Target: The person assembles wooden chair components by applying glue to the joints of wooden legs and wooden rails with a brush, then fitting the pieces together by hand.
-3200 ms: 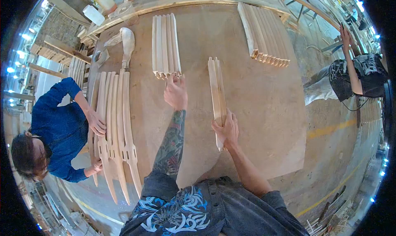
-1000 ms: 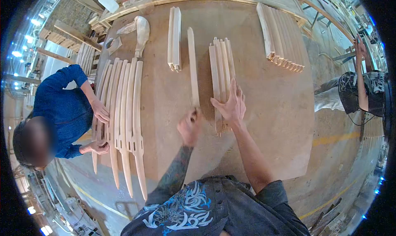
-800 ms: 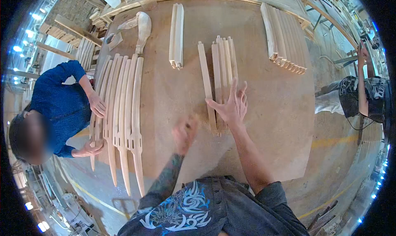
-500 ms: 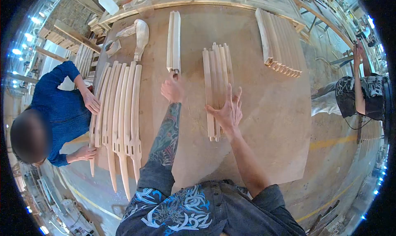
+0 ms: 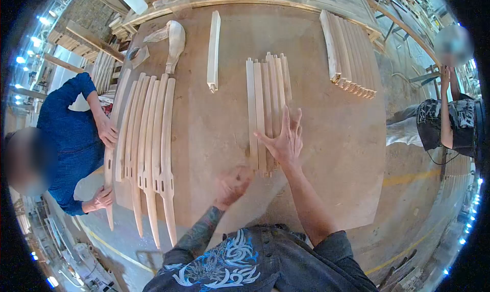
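Observation:
A bundle of slender wooden strips [image 5: 261, 82] with tenoned ends lies lengthwise on the table in front of me. Across its near half rests my right hand [image 5: 287, 141], thumb and fingers spread over the strips. The leftmost, paler strip [image 5: 251, 108] lies along the bundle's left side. Close to that strip's near end is my left hand [image 5: 234, 185], smeared by motion, its fingers unclear. Farther up, a single squared wooden strip [image 5: 213, 52] lies by itself.
A row of curved slotted wooden pieces [image 5: 153, 123] covers the table's left side, where a person in blue [image 5: 71, 123] handles the outermost one. Grooved wooden pieces [image 5: 352, 57] are stacked at the far right. Another person [image 5: 444, 113] stands beyond the right edge.
My left hand has moved down and right from the far pair; one strip from there now lies at the bundle's left. The person in blue has shifted the outermost curved piece left.

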Motion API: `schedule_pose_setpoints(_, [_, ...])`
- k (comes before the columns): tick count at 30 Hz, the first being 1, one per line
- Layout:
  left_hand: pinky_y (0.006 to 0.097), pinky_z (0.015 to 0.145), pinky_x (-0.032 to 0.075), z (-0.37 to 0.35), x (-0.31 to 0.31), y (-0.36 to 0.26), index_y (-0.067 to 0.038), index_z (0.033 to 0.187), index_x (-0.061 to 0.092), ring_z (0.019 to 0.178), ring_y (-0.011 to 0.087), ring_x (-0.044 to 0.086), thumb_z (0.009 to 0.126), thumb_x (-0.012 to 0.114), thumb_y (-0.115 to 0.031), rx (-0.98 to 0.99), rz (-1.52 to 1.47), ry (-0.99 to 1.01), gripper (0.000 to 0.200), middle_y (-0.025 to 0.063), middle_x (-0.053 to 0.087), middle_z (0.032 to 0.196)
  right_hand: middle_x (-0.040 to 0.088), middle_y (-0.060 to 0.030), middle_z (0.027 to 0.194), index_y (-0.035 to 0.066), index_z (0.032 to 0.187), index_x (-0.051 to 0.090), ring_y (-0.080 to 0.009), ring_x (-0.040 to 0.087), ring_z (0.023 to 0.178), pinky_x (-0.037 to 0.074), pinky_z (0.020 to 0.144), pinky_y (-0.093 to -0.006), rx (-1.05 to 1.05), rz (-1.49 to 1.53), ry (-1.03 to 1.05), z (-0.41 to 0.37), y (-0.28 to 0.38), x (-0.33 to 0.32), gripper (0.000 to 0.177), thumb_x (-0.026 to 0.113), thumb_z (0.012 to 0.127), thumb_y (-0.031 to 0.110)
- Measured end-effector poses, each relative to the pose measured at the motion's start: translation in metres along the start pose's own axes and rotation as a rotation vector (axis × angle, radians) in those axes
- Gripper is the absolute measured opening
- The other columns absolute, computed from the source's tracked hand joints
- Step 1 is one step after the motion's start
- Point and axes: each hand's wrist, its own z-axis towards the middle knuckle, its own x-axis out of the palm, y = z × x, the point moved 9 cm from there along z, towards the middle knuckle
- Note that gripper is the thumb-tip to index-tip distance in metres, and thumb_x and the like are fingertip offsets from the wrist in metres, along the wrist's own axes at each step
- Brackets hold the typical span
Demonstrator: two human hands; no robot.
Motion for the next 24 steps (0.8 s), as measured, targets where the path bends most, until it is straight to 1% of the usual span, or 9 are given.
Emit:
schedule_pose_setpoints(2, [0.0395,0.061,0.05,0.019,-0.015,0.042,-0.01,0.102,0.069,0.068,0.0264,0.064,0.088,0.068,-0.028,0.179,0.549,-0.211,0.023,0.0117,0.067,0.081,0.016,-0.0239,0.157,0.019,0.151,0.028,-0.046,0.039,0.131,0.044,0.099,-0.0532,-0.024,-0.046,-0.027,-0.002,0.003,0.001,0.112,0.078,0.063,0.065])
schedule_pose_setpoints(3, [0.0401,0.061,0.05,0.07,-0.055,0.039,-0.008,0.104,0.069,0.069,0.0297,0.064,0.09,0.065,-0.033,-0.229,0.123,-0.238,0.029,0.0146,0.067,0.084,0.016,-0.0239,0.157,0.019,0.151,0.028,-0.046,0.039,0.131,0.044,0.099,-0.0532,-0.028,-0.043,-0.023,-0.003,0.005,0.0,0.112,0.078,0.063,0.065])
schedule_pose_setpoints(5, [0.0416,0.064,0.051,0.133,-0.086,0.066,-0.005,0.109,0.069,0.076,0.0334,0.066,0.085,0.067,-0.05,-0.294,0.303,-0.437,0.051,0.0192,0.067,0.09,0.016,-0.0255,0.156,0.02,0.152,0.027,-0.0463,0.038,0.132,0.042,0.102,-0.054,0.006,-0.013,0.01,-0.002,0.005,-0.002,0.115,0.078,0.06,0.067])
schedule_pose_setpoints(7, [0.044,0.066,0.052,0.18,-0.112,0.026,-0.003,0.107,0.069,0.076,0.0355,0.067,0.079,0.072,-0.052,0.079,0.561,-0.846,0.057,0.0181,0.069,0.092,0.016,-0.0245,0.156,0.02,0.152,0.027,-0.0461,0.037,0.133,0.042,0.101,-0.0541,0.003,-0.024,0.02,-0.001,0.004,-0.002,0.115,0.078,0.061,0.067])
schedule_pose_setpoints(11, [0.0412,0.072,0.052,0.229,-0.084,0.106,-0.001,0.106,0.068,0.079,0.0356,0.067,0.078,0.075,-0.047,-0.202,0.465,-0.663,0.055,0.017,0.069,0.092,0.019,-0.0246,0.155,0.021,0.152,0.027,-0.0472,0.039,0.131,0.041,0.101,-0.0549,-0.026,-0.011,-0.001,-0.001,0.001,0.002,0.117,0.078,0.059,0.069])
schedule_pose_setpoints(13, [0.0363,0.072,0.05,0.231,-0.072,0.15,0.0,0.103,0.069,0.08,0.0264,0.066,0.082,0.073,-0.038,-0.486,-0.129,-0.377,0.043,0.0106,0.07,0.09,0.02,-0.0241,0.155,0.021,0.152,0.028,-0.0469,0.039,0.131,0.042,0.101,-0.055,-0.02,-0.009,0.012,-0.002,0.0,0.002,0.115,0.078,0.059,0.068])
schedule_pose_setpoints(17, [0.0221,0.058,0.044,0.144,-0.074,0.137,-0.01,0.116,0.065,0.067,0.0037,0.054,0.093,0.066,-0.025,-0.492,-0.716,-0.32,0.028,-0.0046,0.062,0.085,0.022,-0.0235,0.154,0.019,0.151,0.031,-0.0457,0.037,0.132,0.04,0.102,-0.0548,-0.012,0.027,0.023,-0.003,0.004,-0.002,0.11,0.078,0.062,0.066])
schedule_pose_setpoints(21, [0.0182,0.068,0.043,0.029,-0.066,0.136,-0.01,0.123,0.062,0.082,-0.0008,0.053,0.092,0.067,-0.018,-0.583,-0.915,-0.261,0.033,-0.0083,0.062,0.099,0.025,-0.0235,0.153,0.015,0.15,0.032,-0.0451,0.036,0.134,0.039,0.105,-0.0538,-0.052,0.037,-0.093,0.001,-0.004,-0.004,0.108,0.078,0.065,0.063])
schedule_pose_setpoints(24, [0.0181,0.072,0.045,-0.024,-0.072,0.1,-0.009,0.121,0.062,0.085,0.001,0.055,0.091,0.068,-0.015,-0.564,-0.962,-0.161,0.032,-0.0056,0.063,0.102,0.027,-0.0208,0.153,0.012,0.15,0.029,-0.04,0.036,0.136,0.038,0.107,-0.0496,-0.173,0.318,-0.071,0.006,0.017,-0.032,0.103,0.079,0.071,0.054])
